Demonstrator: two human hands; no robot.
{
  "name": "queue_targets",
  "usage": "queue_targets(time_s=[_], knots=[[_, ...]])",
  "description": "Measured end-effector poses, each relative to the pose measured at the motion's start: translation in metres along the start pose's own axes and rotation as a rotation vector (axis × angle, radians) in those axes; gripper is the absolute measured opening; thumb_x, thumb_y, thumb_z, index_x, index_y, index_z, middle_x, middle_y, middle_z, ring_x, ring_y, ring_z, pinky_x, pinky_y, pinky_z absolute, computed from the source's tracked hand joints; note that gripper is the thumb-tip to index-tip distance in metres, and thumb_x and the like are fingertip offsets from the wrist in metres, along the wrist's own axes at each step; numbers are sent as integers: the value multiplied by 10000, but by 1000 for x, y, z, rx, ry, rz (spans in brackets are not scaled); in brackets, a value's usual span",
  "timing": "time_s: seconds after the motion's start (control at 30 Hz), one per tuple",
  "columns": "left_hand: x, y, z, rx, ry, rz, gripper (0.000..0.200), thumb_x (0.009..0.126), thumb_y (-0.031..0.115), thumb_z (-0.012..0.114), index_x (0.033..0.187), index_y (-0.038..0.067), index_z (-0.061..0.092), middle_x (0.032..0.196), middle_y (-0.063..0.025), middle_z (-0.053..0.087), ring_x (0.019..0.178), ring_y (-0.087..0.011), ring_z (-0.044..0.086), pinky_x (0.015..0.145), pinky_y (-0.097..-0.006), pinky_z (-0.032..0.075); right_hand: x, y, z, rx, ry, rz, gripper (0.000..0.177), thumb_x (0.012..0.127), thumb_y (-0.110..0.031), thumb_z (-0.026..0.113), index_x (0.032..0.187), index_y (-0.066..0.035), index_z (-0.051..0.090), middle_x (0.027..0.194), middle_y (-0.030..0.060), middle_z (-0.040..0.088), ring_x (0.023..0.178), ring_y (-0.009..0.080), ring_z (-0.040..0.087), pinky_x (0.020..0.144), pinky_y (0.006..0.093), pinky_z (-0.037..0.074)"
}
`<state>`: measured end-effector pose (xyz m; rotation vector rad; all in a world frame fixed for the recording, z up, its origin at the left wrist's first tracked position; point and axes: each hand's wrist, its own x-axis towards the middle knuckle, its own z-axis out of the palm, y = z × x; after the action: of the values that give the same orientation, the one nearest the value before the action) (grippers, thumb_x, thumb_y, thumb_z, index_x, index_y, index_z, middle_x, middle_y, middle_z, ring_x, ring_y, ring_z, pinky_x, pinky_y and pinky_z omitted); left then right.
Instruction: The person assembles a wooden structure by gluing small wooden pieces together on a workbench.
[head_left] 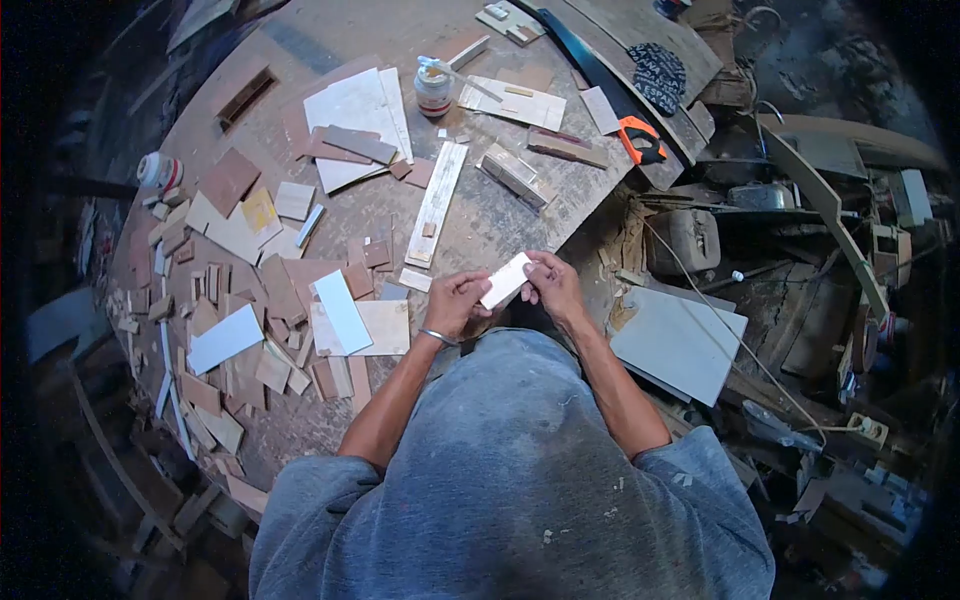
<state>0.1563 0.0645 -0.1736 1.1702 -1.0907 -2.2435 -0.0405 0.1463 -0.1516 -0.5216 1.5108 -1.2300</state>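
Note:
A small pale rectangular block [506,281] is held between both hands in front of my shirt, at the near edge of the worktable. My left hand [458,302], with a metal bangle at the wrist, pinches its lower left end. The fingers of my right hand [550,284] close on its upper right end. Just left of the hands lies a small pale wood piece [416,279]. Beyond it is a long whitish strip [437,205] with a small brown block [429,230] on it.
Wood offcuts [270,300] cover the worktable's left side. An open jar [433,90] with a brush stands at the back, near stacked boards [360,110]. An orange-handled saw [641,141] lies at the right edge. A pale panel [678,340] is at right, below.

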Motion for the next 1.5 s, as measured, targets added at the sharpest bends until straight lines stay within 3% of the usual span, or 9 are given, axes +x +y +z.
queue_targets(time_s=[0.2, 0.33, 0.47, 0.8, 0.9, 1.03, 1.13, 1.27, 1.5], knots=[[17, -28, 16, 73, -61, -49, 221, 953, 102, 719, 1114, -31, 648, 883, -66, 719, 738, -123, 686, 574, -254, 604, -8, 15, -1, 6, 149, -53, 347, 1006, -140, 636, 1311, 11, 568, 865, 38, 676, 695, 75, 597, 565, 222, 449], [28, -22, 23, 325, -155, -29, 208, 1008, 201, 659, 1018, -5, 685, 892, -72, 738, 744, -143, 698, 638, -272, 578, -1, 41, -20, 274, 204, -5, 317, 1018, -116, 562, 1318, -13, 561, 1068, 58, 687, 888, 120, 634, 776, 273, 521], [77, -6, -19, 872, -42, 333, 249, 924, 213, 670, 973, -25, 722, 874, -168, 740, 758, -258, 721, 713, -367, 570, 28, 58, -87, 71, 300, 101, 394, 970, -81, 512, 1350, -9, 585, 1196, 63, 674, 1046, 138, 618, 926, 297, 489], [218, 114, -46, 1272, 204, 351, 360, 957, 310, 643, 1084, -17, 722, 1030, -212, 744, 955, -303, 729, 835, -381, 561, 179, 57, -181, -739, 475, -282, 413, 939, -111, 569, 1337, -2, 594, 1278, 263, 642, 1176, 412, 618, 1037, 458, 465], [268, 114, -48, 1245, 143, 318, 430, 979, 358, 600, 1141, -25, 708, 1064, -234, 738, 1028, -339, 716, 885, -404, 549, 166, -18, -158, -1113, 545, -267, 402, 913, -123, 578, 1298, -14, 620, 1241, 249, 670, 1138, 420, 638, 1004, 460, 494], [298, 125, -27, 1207, 38, 226, 465, 971, 371, 568, 1139, -43, 697, 1081, -270, 716, 1041, -381, 698, 929, -429, 527, 188, 37, -138, -556, 284, 147, 430, 842, -182, 643, 1255, -67, 672, 1077, 220, 735, 1026, 404, 701, 918, 446, 549], [318, 116, -21, 1211, -40, 158, 461, 957, 368, 591, 1112, -51, 706, 1012, -262, 728, 979, -371, 716, 884, -425, 541, 200, 66, -112, -508, 396, 181, 392, 872, -120, 658, 1241, 11, 646, 891, 164, 753, 731, 248, 755, 685, 368, 587], [334, 112, -13, 1267, -121, 108, 434, 932, 363, 634, 1023, -50, 734, 940, -247, 741, 879, -358, 733, 819, -427, 550, 195, 19, -95, -516, 413, 224, 454, 857, -196, 659, 1273, -18, 643, 1062, 225, 737, 1021, 375, 711, 914, 438, 546], [332, 112, -7, 1132, -61, -35, 494, 903, 368, 699, 1007, -114, 719, 805, -215, 724, 748, -266, 717, 737, -391, 546, 199, 22, -80, -395, 529, 291, 397, 847, -159, 701, 1209, -8, 642, 967, 179, 749, 914, 327, 732, 868, 413, 556]])
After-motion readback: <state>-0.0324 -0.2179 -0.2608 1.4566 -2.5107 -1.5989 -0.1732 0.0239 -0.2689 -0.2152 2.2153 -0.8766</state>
